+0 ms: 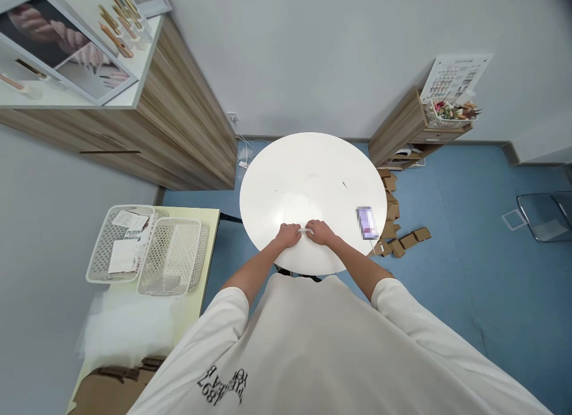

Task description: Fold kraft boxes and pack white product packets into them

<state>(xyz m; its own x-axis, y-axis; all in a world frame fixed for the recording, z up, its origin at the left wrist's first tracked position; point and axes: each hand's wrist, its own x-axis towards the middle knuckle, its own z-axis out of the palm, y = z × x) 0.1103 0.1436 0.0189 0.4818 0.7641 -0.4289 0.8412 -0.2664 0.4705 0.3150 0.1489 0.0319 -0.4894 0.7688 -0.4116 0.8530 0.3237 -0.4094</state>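
A small, narrow, white strip-like object (pixel 305 230), its material too small to tell, is held low over the near part of an oval-looking, glossy white desk (pixel 313 165); whether the surface is touched by it cannot be told. Its left end is grasped by the curled fingers of the left hand (pixel 288 234) and its right end by the curled fingers of the right hand (pixel 319 231), so that only a short middle stretch is left visible. The two hands are placed close together, with both bare forearms stretched out from white sleeves (pixel 404 302).

A flat, rectangular, lilac device (pixel 366 221), blurred by coarse pixels, is set well to the right of the right hand, near the desk's edge. A thin white cable (pixel 372 246) is seen at its near end.

On a pale yellow side desk (pixel 211 215) to the left, two white perforated baskets (pixel 156 248) are stood side by side; white papers (pixel 123 257) are held in the left one. Brown cardboard pieces (pixel 397 248) are scattered on the blue floor (pixel 451 242) to the right.
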